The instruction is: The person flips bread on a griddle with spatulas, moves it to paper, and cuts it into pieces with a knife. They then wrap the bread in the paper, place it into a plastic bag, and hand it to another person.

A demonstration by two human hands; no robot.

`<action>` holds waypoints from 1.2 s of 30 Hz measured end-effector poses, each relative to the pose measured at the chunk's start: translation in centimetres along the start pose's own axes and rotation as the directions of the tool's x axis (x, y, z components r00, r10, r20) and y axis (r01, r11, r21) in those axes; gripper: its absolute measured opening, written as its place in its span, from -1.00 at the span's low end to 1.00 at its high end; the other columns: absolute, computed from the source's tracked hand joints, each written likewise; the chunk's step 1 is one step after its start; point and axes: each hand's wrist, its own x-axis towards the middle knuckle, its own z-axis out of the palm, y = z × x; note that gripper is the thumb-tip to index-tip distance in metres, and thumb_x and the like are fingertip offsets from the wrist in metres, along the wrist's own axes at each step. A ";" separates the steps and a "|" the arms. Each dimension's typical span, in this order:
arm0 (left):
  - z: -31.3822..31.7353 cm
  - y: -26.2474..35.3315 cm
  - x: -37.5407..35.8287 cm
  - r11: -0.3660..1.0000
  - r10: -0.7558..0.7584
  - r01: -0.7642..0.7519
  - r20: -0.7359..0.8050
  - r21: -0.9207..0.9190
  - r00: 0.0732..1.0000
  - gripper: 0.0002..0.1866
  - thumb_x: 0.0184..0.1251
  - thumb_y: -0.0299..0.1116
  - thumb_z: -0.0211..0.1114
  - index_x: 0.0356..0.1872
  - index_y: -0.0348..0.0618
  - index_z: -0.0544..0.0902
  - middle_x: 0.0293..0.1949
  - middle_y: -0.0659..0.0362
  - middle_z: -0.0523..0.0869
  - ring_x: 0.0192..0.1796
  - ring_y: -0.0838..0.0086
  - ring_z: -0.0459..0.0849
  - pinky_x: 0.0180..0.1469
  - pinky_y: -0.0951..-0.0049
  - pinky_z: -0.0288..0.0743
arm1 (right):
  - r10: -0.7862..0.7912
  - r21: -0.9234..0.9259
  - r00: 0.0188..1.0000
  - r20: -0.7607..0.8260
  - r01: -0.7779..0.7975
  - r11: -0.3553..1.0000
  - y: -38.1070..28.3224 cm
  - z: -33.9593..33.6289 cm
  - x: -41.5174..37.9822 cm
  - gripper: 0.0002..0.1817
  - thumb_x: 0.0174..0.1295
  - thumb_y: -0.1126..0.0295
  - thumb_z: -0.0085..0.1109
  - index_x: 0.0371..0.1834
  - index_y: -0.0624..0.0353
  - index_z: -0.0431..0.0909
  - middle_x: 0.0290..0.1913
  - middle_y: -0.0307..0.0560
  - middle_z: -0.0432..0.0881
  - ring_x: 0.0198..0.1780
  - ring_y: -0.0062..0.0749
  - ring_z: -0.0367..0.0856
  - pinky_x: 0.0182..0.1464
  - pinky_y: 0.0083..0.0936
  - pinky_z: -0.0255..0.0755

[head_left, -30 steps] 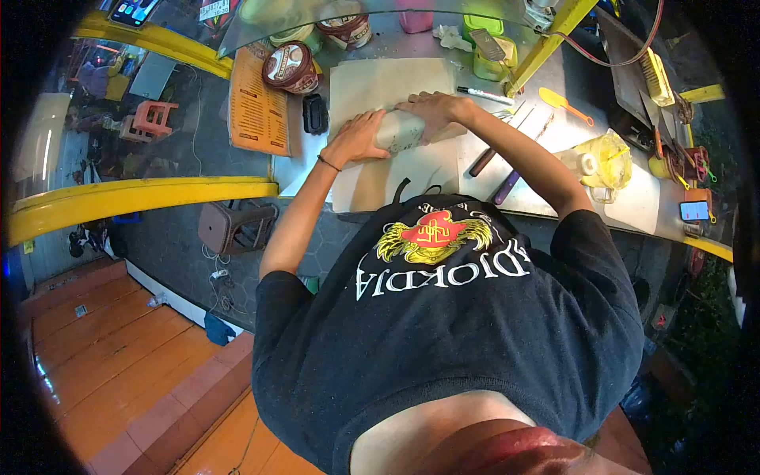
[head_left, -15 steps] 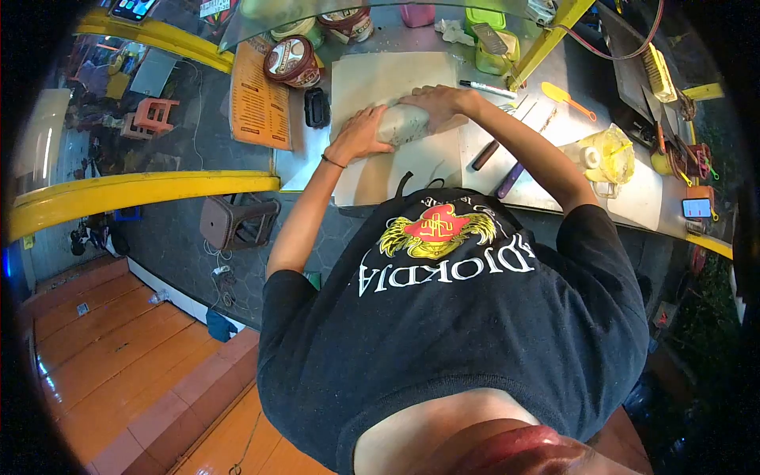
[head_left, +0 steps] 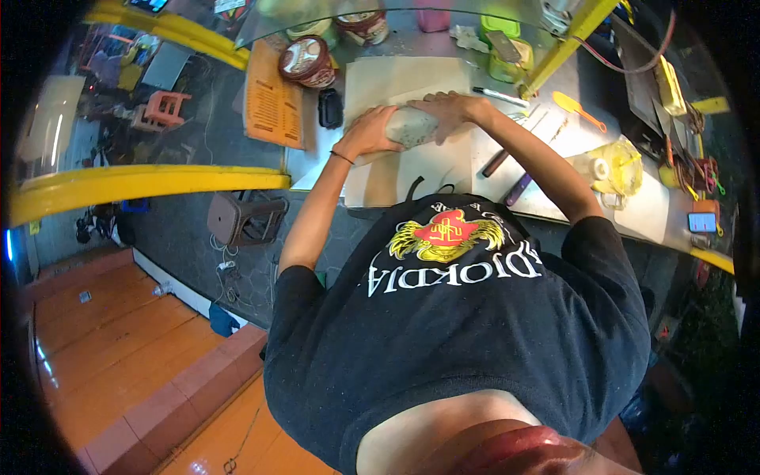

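A pale, rounded bundle with dark specks (head_left: pixel 412 128) lies on brown paper sheets (head_left: pixel 408 77) spread over the counter. My left hand (head_left: pixel 370 133) is wrapped round its left end, thumb along the near side. Round the right end curls my right hand (head_left: pixel 447 112), its fingers over the top. The palms and fingers hide both ends of the bundle.
Left of the paper are a black case (head_left: pixel 330 108), a brown-and-white tub (head_left: pixel 307 62) and an orange printed menu (head_left: pixel 271 96). To the right lie a marker (head_left: pixel 500 96), a purple-handled tool (head_left: pixel 519 190), a yellow spatula (head_left: pixel 579 111) and a yellow-stained jug (head_left: pixel 617 169).
The whole view has shifted slightly to the right. Both hands stay on the bundle, with the left one curled more closely round its end.
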 end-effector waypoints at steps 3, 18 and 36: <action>0.4 0.6 -0.1 0.999 -0.019 0.019 0.000 0.031 1.000 0.10 -0.23 0.06 0.60 0.37 -0.27 0.29 0.26 -0.15 0.47 0.29 -0.01 0.45 0.32 0.14 0.35 | -0.060 -0.078 0.996 -0.071 0.054 0.995 0.2 1.3 -0.1 0.30 -0.29 0.15 0.59 0.59 -0.12 -0.08 0.34 0.05 0.38 0.39 0.04 0.32 0.33 -0.02 0.27; 1.5 1.0 0.0 0.997 -0.050 0.049 0.014 0.066 0.999 0.08 -0.21 -0.03 0.59 0.40 -0.25 0.25 0.11 -0.19 0.54 0.19 -0.09 0.50 0.25 0.10 0.40 | -0.067 -0.037 0.997 -0.037 0.066 0.997 2.2 1.3 -0.2 0.13 -0.30 0.27 0.56 0.48 -0.07 0.14 0.32 0.01 0.40 0.35 -0.02 0.38 0.30 -0.14 0.34; -4.5 -4.6 8.0 0.936 0.012 0.190 0.566 -0.296 0.824 -0.28 0.33 0.12 0.26 0.28 -0.31 0.48 0.12 0.03 0.64 0.10 0.36 0.60 0.19 0.37 0.44 | 0.657 0.660 0.067 -0.751 0.110 0.744 2.3 7.3 -5.5 -0.82 0.14 0.33 0.20 -0.34 0.24 0.61 -0.36 0.10 0.68 -0.35 -0.05 0.64 -0.24 -0.26 0.51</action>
